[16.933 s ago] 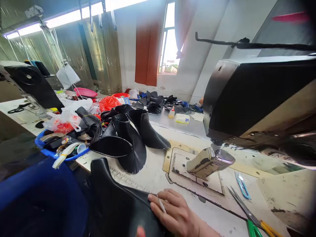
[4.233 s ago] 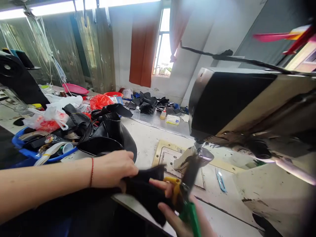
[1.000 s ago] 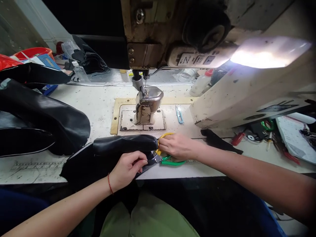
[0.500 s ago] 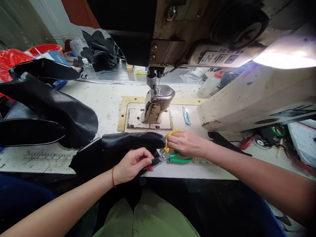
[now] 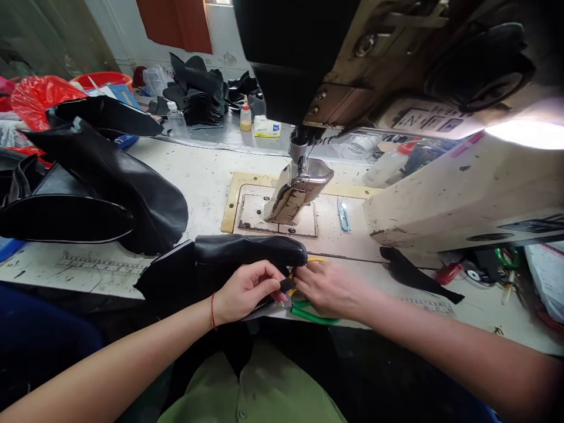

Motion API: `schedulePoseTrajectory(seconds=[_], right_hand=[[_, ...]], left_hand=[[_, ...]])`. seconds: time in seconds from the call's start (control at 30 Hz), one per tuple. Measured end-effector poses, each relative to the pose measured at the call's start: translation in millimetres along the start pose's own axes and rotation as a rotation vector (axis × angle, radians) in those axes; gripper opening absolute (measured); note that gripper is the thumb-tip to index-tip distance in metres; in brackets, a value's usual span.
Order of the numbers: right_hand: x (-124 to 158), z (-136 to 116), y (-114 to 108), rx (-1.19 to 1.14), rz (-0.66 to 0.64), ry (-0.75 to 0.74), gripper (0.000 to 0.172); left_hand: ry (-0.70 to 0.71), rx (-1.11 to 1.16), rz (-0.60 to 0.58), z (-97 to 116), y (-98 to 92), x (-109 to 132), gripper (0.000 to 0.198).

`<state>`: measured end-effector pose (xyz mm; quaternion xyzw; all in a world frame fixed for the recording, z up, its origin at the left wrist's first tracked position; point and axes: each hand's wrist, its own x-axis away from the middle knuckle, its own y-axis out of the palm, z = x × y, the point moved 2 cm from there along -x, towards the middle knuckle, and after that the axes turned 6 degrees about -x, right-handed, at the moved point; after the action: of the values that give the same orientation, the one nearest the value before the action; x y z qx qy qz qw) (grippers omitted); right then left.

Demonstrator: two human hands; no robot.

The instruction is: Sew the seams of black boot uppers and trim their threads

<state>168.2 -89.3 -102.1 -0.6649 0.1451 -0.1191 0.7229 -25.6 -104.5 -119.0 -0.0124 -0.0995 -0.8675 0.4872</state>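
Note:
A black leather boot piece (image 5: 229, 258) lies at the front edge of the sewing table (image 5: 198, 182). My left hand (image 5: 247, 291) is closed, pinching the lower right edge of that leather. My right hand (image 5: 328, 288) is closed round scissors (image 5: 308, 311) with a yellow and a green handle. The blades sit at the leather edge right beside my left fingertips, mostly hidden by both hands. The two hands almost touch.
The sewing machine's presser foot (image 5: 297, 188) stands just behind my hands, its head overhanging. Small blue snips (image 5: 343, 214) lie right of it. A pile of black boot shafts (image 5: 88, 188) fills the left. Bottles (image 5: 245, 117), a black scrap (image 5: 418, 276) and tools (image 5: 480, 270) are around.
My head has tipped back, so the table sits lower in view. My right hand has slid closer to my left, and the scissors' handles are more covered.

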Motion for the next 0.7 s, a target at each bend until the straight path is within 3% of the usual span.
schedulePoseTrajectory(seconds=[0.2, 0.3, 0.37, 0.4, 0.43, 0.47, 0.5, 0.53, 0.6, 0.67, 0.7], right_hand=[[5, -28, -4, 0.133, -0.084, 0.086, 0.013], [8, -30, -3, 0.08, -0.079, 0.083, 0.017], [9, -27, -2, -0.015, -0.08, 0.101, 0.022], [9, -25, -3, -0.069, -0.091, 0.126, 0.024], [9, -22, -4, -0.12, -0.105, 0.154, 0.026], [8, -20, -6, -0.165, -0.115, 0.182, 0.027], [5, -18, -9, -0.206, -0.123, 0.205, 0.025], [2, -15, -13, -0.242, -0.127, 0.226, 0.022], [-7, -10, -21, -0.289, -0.124, 0.254, 0.016], [-18, -3, -30, -0.306, -0.106, 0.276, 0.012], [-22, 1, -35, -0.307, -0.085, 0.285, 0.012]], left_hand=[[0.064, 0.013, 0.035, -6, 5.8, -9, 0.027], [0.101, -0.05, -0.008, 14, 7.7, 1, 0.017], [0.147, -0.171, -0.04, 35, 1.4, 27, 0.019], [0.19, -0.261, -0.001, 44, -5.3, 45, 0.021], [0.273, -0.375, 0.125, 51, -14.7, 65, 0.012], [0.394, -0.461, 0.381, 56, -26.6, 87, 0.009], [0.422, -0.53, 0.592, 55, -37.4, 107, 0.013], [0.373, -0.611, 0.711, 49, -46.0, 124, 0.027], [0.198, -0.787, 0.751, 33, -57.2, 142, 0.048], [0.116, -0.88, 0.693, 23, -62.1, 146, 0.038], [0.142, -0.905, 0.711, 25, -63.4, 145, 0.029]])
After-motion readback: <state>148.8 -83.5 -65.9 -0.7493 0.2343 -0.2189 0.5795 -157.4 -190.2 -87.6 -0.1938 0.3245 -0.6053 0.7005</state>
